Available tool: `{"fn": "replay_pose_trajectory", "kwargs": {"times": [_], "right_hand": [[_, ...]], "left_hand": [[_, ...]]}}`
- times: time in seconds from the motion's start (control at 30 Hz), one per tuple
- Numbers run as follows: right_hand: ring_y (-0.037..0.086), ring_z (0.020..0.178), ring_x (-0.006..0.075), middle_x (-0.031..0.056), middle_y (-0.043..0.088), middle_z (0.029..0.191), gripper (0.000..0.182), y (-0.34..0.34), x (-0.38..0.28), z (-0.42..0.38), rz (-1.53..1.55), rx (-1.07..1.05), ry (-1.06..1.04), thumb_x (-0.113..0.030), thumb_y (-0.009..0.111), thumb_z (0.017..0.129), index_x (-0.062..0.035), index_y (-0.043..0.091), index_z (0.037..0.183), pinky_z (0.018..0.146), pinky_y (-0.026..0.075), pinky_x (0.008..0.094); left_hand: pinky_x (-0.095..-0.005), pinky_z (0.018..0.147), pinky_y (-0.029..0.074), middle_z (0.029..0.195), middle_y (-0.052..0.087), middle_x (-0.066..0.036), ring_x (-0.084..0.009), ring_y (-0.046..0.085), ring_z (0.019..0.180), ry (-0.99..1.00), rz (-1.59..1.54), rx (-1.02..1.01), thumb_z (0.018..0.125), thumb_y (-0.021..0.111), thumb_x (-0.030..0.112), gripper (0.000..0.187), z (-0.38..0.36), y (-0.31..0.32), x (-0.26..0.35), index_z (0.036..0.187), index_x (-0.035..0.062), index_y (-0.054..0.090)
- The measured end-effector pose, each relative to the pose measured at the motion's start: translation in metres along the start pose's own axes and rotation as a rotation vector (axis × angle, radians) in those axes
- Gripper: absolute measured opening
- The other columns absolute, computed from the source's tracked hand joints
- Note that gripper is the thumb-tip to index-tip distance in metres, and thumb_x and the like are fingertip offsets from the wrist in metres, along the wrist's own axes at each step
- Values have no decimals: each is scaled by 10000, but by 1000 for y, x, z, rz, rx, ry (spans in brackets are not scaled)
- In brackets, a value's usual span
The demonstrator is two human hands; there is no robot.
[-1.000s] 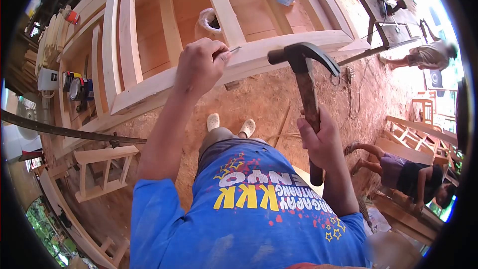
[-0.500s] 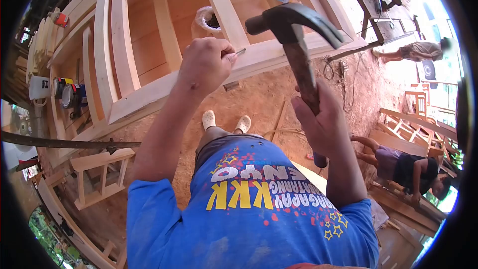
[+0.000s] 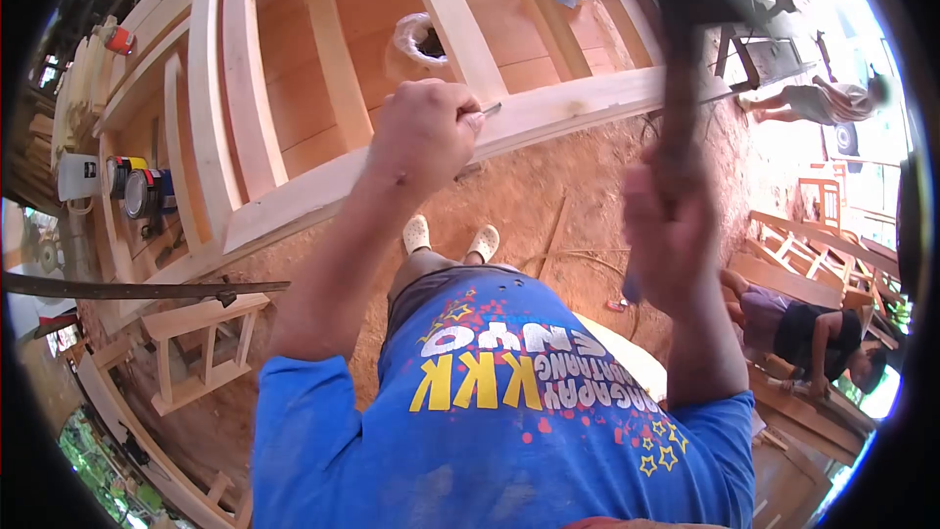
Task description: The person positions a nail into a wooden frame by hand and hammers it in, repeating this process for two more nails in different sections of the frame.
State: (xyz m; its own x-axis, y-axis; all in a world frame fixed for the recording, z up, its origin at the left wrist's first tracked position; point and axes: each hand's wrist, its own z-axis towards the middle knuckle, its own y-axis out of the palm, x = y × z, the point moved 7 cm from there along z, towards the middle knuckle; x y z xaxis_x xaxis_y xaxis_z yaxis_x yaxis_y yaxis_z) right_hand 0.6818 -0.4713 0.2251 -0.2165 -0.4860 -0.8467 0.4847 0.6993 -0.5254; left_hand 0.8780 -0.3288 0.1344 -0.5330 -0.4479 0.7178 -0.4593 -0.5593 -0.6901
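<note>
My left hand (image 3: 426,135) is closed in a pinch at the near rail of a pale wooden slatted frame (image 3: 578,103). A thin metal nail (image 3: 493,109) sticks out past its thumb and finger, over the rail near the foot of a slat. Wrapped round the handle of a claw hammer (image 3: 680,88), my right hand (image 3: 672,225) is raised to the right of the rail. Motion blurs both the hammer and that hand. The hammer's dark head is up near the top of the view, well apart from the nail.
A plastic-lined container (image 3: 421,39) stands behind the slats. Paint cans (image 3: 142,193) and a white tub (image 3: 76,176) are at the left. A small wooden frame (image 3: 206,353) lies lower left. Two other people (image 3: 822,333) (image 3: 827,101) are at the right, among wooden furniture parts.
My right hand has lifted the hammer up and to the right, away from the rail. My left hand with the nail sits slightly further right in view.
</note>
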Motion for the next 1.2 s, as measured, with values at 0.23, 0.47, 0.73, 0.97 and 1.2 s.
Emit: {"fn": "replay_pose_trajectory", "kwargs": {"times": [0.23, 0.47, 0.73, 0.97, 1.2], "right_hand": [[638, 752, 460, 257, 628, 793, 238, 29, 30, 4, -294, -228, 287, -188, 642, 998, 11, 517, 1037, 687, 469, 535], [621, 749, 456, 237, 618, 784, 235, 20, 66, -18, -304, -139, 298, -195, 658, 993, -1, 527, 1012, 680, 459, 520], [654, 780, 388, 208, 636, 827, 206, 28, 94, -21, -224, -99, 360, -187, 646, 1003, -16, 540, 1048, 705, 490, 478], [628, 740, 313, 162, 607, 804, 170, 38, 104, -32, -138, -71, 458, -175, 628, 1008, -29, 554, 1052, 703, 492, 433], [614, 678, 220, 87, 591, 756, 169, 45, 102, -37, -99, -29, 478, -172, 639, 1004, -26, 565, 1042, 646, 490, 384]], "left_hand": [[-477, 856, 566, 921, 735, -195, -368, 721, 890, 25, 39, -1, 901, 707, 220, 198, 3, -1, -2, 927, 37, 777], [-475, 941, 501, 1032, 686, -121, -327, 659, 1051, 14, 266, 3, 966, 680, 264, 182, -6, 4, 9, 987, 86, 715], [-468, 927, 487, 1042, 680, -98, -316, 647, 1050, -18, 263, 166, 979, 677, 237, 144, 3, -16, -3, 991, 93, 676], [-474, 1014, 448, 1386, 645, -85, -281, 592, 1294, 357, 148, 38, 966, 691, 213, 127, -18, -22, 15, 1004, 97, 657], [-477, 1057, 413, 1404, 641, -83, -284, 573, 1343, 467, 230, -4, 950, 705, 206, 152, -38, 20, 16, 1049, 98, 666]]}}
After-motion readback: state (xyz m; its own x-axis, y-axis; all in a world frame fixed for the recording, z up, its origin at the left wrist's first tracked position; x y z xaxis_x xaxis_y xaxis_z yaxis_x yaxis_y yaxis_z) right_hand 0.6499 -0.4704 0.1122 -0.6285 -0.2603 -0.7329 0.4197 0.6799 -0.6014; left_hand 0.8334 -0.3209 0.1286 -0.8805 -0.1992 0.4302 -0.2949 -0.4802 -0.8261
